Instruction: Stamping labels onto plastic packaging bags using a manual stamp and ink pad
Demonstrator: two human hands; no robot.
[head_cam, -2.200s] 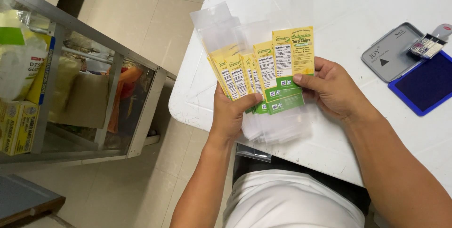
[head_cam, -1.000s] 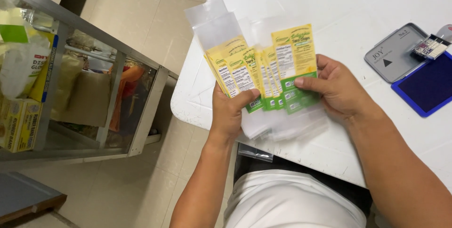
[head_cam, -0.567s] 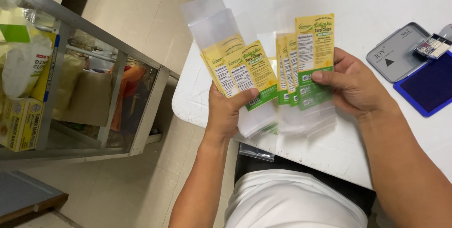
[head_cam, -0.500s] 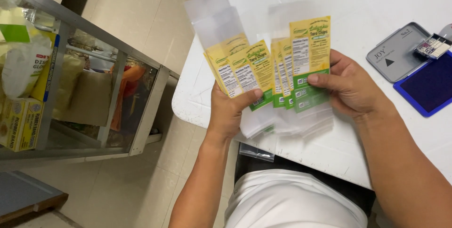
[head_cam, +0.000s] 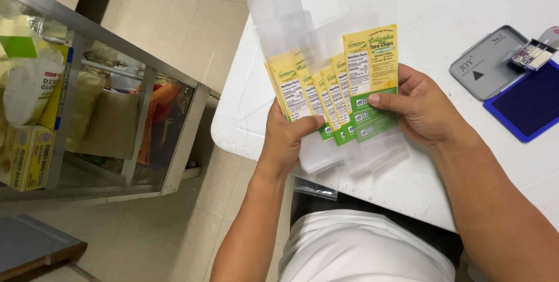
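At frame centre, the left hand (head_cam: 286, 142) and right hand (head_cam: 424, 107) each pinch the lower edges of fanned clear packets (head_cam: 338, 92), likely light, limp and slippery.

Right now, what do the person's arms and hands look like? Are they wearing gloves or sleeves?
No gloves and no sleeves in view. The left hand and right hand are bare, with short nails and no rings that show. Both forearms are bare up to the picture's edge, and neither wrist shows a watch or band. Lower down there is a white shirt.
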